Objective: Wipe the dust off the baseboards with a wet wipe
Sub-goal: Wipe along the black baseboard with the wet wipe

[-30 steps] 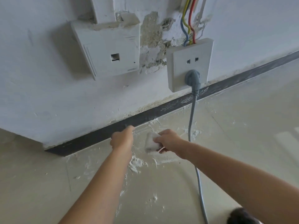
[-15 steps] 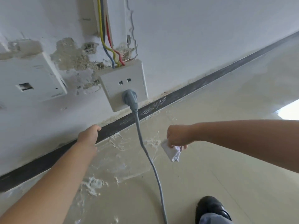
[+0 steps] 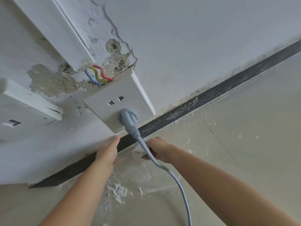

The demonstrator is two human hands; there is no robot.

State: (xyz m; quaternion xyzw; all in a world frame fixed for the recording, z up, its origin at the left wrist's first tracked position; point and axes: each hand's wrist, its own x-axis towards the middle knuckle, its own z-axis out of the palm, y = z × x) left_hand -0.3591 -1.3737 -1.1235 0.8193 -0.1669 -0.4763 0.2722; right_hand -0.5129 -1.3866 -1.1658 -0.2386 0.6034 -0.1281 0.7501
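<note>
The dark baseboard runs diagonally along the foot of the white wall, streaked with pale dust below the socket. My right hand holds a crumpled white wet wipe against the baseboard just under the socket, partly hidden behind the grey cable. To its left, my left hand rests with its fingers stretched up onto the wall at the baseboard's top edge, holding nothing.
A white wall socket holds a grey plug; its cable hangs across my right hand and trails over the floor. Bare coloured wires and broken plaster sit above it. A white box juts out at left. Dust lies on the floor.
My right hand has carried the wipe from the floor right of the cable back to the baseboard under the socket. My left hand has slid right along the wall. The view moved closer.
</note>
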